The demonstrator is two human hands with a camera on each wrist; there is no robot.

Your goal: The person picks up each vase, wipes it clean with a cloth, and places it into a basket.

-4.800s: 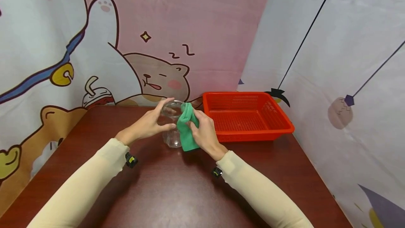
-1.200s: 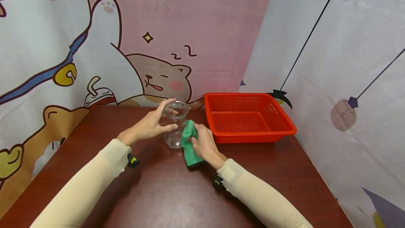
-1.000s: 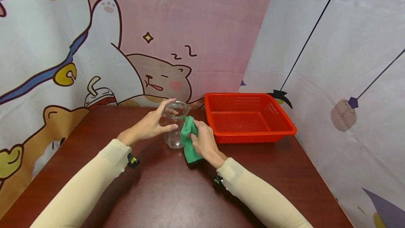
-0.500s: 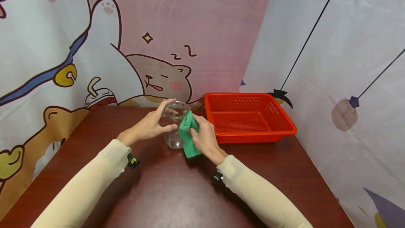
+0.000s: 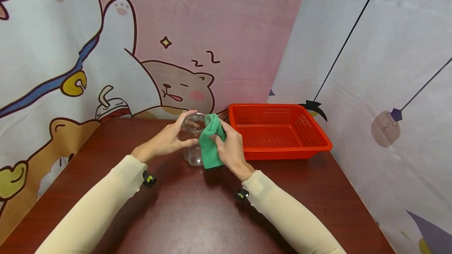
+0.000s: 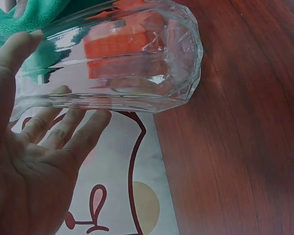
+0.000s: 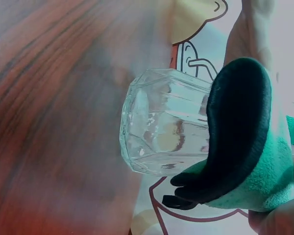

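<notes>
The dark reddish-brown wooden worktop stands in a corner hung with cartoon-printed cloth backdrops, pink and white to the left and pale grey to the right. At the far right of the worktop sits an empty red perforated plastic basket. Just left of it stands a clear faceted glass jar, upright on the worktop, its walls transparent and its mouth uncovered. A folded green microfibre cloth lies against the jar's right side and reaches its rim. The left hand has its grip clamped around the jar's upper part, thumb in front, fingers behind. The right hand has its grip clamped on the cloth, pressing it to the glass.
</notes>
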